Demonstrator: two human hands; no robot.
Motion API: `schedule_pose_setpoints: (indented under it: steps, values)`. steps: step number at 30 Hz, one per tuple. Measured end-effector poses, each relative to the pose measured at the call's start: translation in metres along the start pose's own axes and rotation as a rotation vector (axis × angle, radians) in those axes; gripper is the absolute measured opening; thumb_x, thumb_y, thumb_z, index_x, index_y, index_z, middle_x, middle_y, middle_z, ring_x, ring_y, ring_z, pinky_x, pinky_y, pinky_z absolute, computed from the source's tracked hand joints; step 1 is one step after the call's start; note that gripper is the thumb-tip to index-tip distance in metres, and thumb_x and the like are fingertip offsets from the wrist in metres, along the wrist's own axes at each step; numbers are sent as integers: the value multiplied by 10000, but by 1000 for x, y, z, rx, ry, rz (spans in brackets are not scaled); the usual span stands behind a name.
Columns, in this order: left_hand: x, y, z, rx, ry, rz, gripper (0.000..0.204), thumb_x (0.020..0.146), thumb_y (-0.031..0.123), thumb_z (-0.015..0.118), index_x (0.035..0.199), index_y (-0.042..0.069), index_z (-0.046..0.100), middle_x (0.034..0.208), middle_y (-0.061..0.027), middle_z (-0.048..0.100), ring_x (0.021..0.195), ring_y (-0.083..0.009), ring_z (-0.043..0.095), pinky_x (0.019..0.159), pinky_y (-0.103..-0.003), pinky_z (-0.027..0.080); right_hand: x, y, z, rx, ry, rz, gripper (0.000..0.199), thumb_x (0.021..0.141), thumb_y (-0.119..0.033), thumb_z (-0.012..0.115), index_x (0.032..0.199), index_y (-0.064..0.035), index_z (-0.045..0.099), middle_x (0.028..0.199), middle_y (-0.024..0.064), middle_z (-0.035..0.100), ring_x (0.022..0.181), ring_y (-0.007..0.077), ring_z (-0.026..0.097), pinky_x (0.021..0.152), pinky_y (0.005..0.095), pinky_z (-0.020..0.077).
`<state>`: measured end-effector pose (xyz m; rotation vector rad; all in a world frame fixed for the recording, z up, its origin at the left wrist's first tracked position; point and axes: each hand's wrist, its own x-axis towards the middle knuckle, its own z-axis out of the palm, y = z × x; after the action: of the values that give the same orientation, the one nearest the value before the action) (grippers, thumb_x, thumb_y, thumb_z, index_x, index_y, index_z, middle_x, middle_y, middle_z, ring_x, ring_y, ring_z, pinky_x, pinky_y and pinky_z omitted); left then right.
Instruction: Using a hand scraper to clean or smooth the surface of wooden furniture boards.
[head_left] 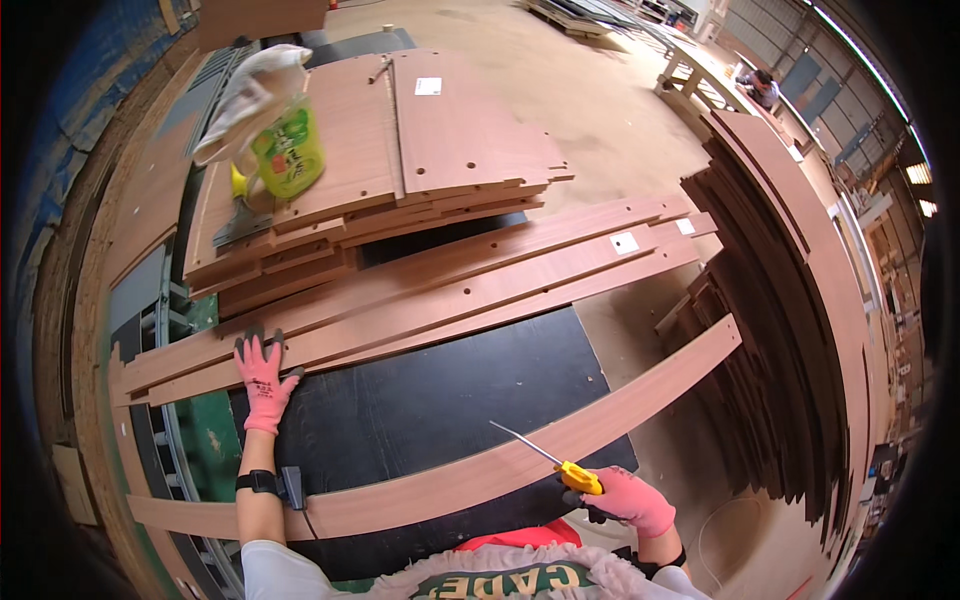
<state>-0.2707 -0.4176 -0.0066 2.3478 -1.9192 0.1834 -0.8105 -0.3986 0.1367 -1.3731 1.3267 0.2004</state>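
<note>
1. The left hand (263,376), in a pink glove at lower left of the frame, lies flat and spread on the long wooden strips (420,300) stacked across the black surface (440,390)
2. The right hand (630,497), lower right, is clenched round a yellow-handled screwdriver (545,455), its shaft pointing up-left over the near strip (480,472)
3. The strips look long, thin and stiff yet liable to flex; best lifted near the middle, both hands apart
4. Upper left, stacked panels (400,150) carry a green bottle (288,150)

Smooth matt wood-veneer strips (420,300); matt black tabletop (450,390); knitted gloves.
</note>
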Motion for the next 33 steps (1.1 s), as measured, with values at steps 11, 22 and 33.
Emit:
schedule_pose_setpoints:
  steps: [11,22,33]
  values:
    - [-44,-21,37,114,413,-787,862,784,481,597,1358,-56,246,1370,-321,260,1292,-455,217,1069,-548,130,1,35,14,-22,29,132,363,770,-200,636,1102,-61,590,876,157,634,858,288,592,784,366,440]
    - [-5,-58,62,-332,138,-1261,959,835,645,386,1421,-8,-2,1383,-406,138,1325,-464,191,1069,-539,144,7,1,17,-131,73,70,265,764,-96,611,989,43,591,754,91,625,630,173,601,626,291,475]
    - [-1,34,17,-48,524,-540,870,783,505,600,1393,7,231,1401,-302,230,1291,-452,230,1059,-539,172,-10,8,16,-88,46,33,399,792,-211,606,1162,-68,558,975,164,626,905,300,571,803,373,434]
